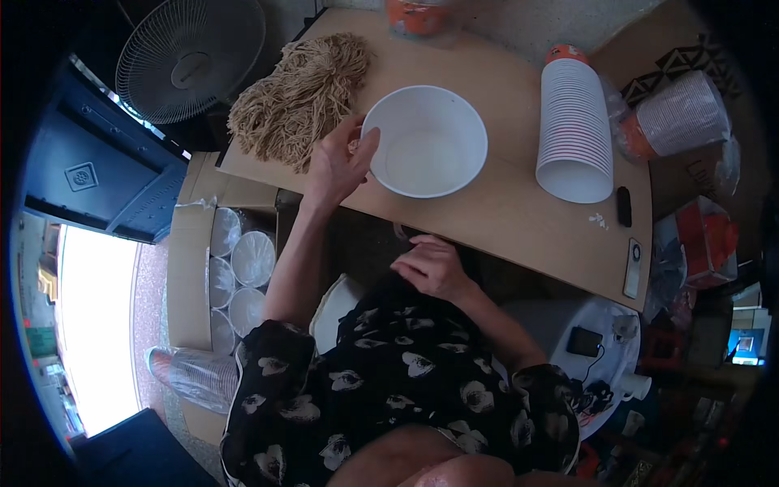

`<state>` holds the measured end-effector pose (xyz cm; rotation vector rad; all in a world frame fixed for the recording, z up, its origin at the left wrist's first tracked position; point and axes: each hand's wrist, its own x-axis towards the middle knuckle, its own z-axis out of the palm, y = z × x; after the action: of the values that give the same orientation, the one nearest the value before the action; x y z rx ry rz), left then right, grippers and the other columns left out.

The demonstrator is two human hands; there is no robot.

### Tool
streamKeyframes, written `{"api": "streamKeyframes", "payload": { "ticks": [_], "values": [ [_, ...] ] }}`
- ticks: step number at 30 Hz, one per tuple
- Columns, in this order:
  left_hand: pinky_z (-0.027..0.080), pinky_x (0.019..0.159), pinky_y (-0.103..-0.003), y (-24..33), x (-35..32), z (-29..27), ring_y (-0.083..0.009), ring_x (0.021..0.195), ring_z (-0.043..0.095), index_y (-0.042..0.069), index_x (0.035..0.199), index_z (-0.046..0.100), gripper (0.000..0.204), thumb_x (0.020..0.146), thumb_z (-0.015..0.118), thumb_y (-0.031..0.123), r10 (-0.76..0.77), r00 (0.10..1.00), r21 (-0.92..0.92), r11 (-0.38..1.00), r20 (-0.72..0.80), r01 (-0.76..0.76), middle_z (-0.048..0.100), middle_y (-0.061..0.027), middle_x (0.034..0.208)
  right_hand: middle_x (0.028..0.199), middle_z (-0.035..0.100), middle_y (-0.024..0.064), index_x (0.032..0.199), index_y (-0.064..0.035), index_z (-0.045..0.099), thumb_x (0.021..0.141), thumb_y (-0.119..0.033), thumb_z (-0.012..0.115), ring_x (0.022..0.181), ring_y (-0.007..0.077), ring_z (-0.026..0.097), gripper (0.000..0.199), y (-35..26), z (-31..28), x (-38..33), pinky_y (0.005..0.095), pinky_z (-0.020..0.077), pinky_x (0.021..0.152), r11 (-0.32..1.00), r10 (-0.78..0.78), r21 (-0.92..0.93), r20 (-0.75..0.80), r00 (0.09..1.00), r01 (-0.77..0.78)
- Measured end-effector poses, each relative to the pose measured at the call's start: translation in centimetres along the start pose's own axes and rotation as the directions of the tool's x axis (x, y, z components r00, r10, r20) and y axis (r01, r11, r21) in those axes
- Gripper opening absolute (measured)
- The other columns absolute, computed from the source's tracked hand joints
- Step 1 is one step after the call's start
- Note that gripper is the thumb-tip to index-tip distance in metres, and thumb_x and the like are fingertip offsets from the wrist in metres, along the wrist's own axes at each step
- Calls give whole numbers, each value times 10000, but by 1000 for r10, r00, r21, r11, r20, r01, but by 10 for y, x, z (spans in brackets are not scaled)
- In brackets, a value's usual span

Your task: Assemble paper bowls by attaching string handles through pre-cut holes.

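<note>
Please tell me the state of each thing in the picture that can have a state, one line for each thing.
white bowl: upright, empty, left hand on its rim
right hand: empty, near the board edge
noodle pile: loose heap on the board
cup stack: lying on its side, nested
fan: whether it runs, cannot tell
box of lids: open
</note>
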<state>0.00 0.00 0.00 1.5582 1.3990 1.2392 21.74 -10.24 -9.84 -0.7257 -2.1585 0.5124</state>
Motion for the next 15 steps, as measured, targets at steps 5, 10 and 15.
{"api": "streamKeyframes", "payload": {
  "ticks": [5, 10, 15],
  "values": [
    [569, 659, -346, 14, 0, 31, -230, 700, 734, -17, 1169, 660, 411, 992, 607, 351, 47, 999, 116, 992, -17, -45, 737, -186, 882, 764, 667, 89, 868, 0, 662, 830, -63, 788, 686, 154, 643, 145, 2, -60, -19, 301, 525, 644, 956, 247, -30, -455, 856, -292],
    [560, 670, -348, 11, -2, 90, -209, 722, 731, -13, 1072, 702, 612, 1028, 456, 546, -145, 989, 183, 972, -37, 149, 723, -159, 821, 1454, 460, 179, 1520, 8, 263, 689, -271, 922, 1386, 300, 423, 1096, 109, -108, -29, 420, 367, 1141, 956, 285, 39, -360, 888, -291],
    [542, 615, -299, -62, -13, 143, -180, 728, 698, -3, 1163, 677, 671, 1064, 330, 562, -86, 993, -166, 984, -83, 72, 741, -144, 984, 1471, 428, 206, 1515, -8, 246, 668, -233, 930, 1383, 319, 420, 1111, 131, -103, -35, 433, 390, 1142, 864, 477, 272, -172, 862, -423]
  ]
}}
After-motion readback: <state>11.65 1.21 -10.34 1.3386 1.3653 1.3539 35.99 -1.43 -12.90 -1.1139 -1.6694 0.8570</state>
